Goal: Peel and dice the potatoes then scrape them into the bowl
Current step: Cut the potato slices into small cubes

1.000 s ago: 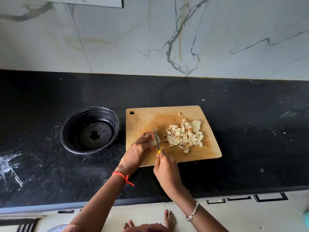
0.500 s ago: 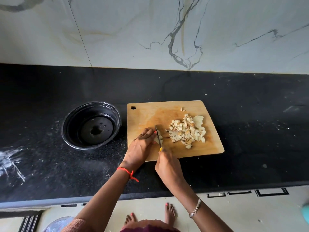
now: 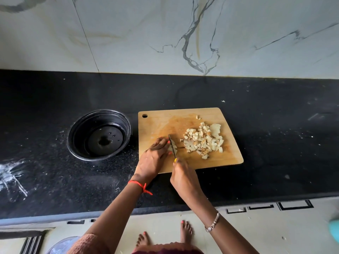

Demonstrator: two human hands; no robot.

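- Floor: two bare feet (image 3: 185,231) stand at the base of the counter.
- Wrists: a beaded bracelet (image 3: 213,222) sits on the right wrist, and a red thread (image 3: 139,184) is tied round the left wrist.
- Right hand (image 3: 185,178): its fingers are curled tightly round the yellow handle of the knife (image 3: 171,143). Only the handle tip shows past the knuckles, at the near edge of the cutting board (image 3: 183,118).
- Knife: the dark blade points away from the person and lies across the potato piece (image 3: 171,149).
- Left hand (image 3: 154,156): it is arched over the near left part of the board. Its curled fingertips hold the potato piece down, right against the left side of the blade.
- Diced potatoes (image 3: 203,142): a loose pile of pale cubes lies right of the blade on the board's right half. One larger uncut slice (image 3: 215,128) sits at the pile's far right edge.
- Cutting board: a wooden board with a hanging hole in its far left corner, lying flat on the black countertop (image 3: 275,143).
- Bowl (image 3: 80,132): a round black bowl stands on the countertop just left of the board.
- Wall (image 3: 238,33): pale marble with dark veins rises behind the countertop.
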